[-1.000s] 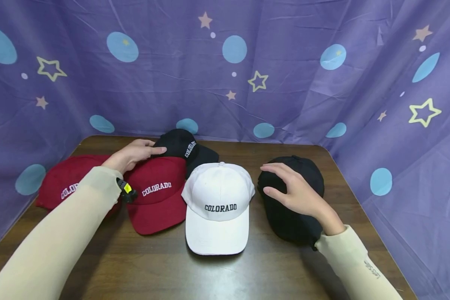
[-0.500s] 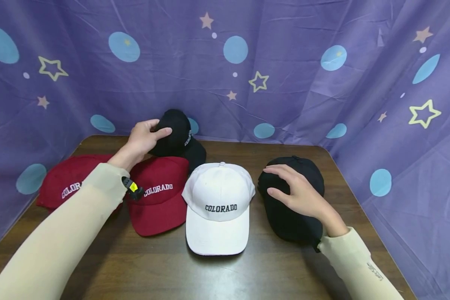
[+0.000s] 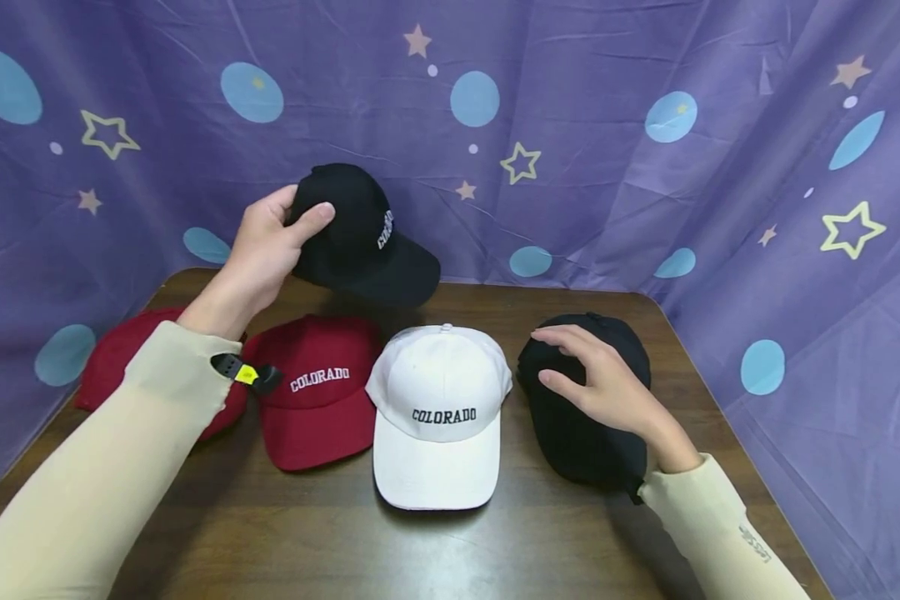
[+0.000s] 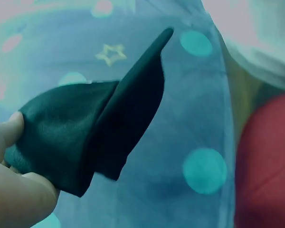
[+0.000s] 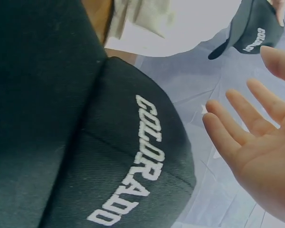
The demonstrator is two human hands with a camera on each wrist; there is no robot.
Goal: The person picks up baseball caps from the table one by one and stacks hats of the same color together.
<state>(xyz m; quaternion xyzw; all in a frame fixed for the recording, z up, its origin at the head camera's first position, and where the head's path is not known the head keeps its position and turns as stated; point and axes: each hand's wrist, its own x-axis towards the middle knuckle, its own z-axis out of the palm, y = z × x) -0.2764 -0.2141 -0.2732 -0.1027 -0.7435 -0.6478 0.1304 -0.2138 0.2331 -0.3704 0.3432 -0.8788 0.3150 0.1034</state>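
Head view: left hand (image 3: 262, 248)?
Pinching black cloth baseball cap (image 3: 360, 250), aloft behind-left of white cloth baseball cap (image 3: 437, 392).
Right hand (image 3: 600, 387)?
Empty, relaxed over second black cloth cap (image 3: 570, 442), right of white. Light pinch should spare crown.

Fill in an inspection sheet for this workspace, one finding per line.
Surface: flat brown wood-grain table, shiny at the front.
Job's things: brimmed fabric caps; airborne black cap; on the table, second black cap, white cap, inner red cap, outer red cap.
Clutter: nothing seen.
Grips: left-hand grip holds the airborne black cap; right-hand grip, relaxed, is over the second black cap.
Cables: nothing seen.
Surroundings: purple fabric curtain, patterned with stars and blue ovals.
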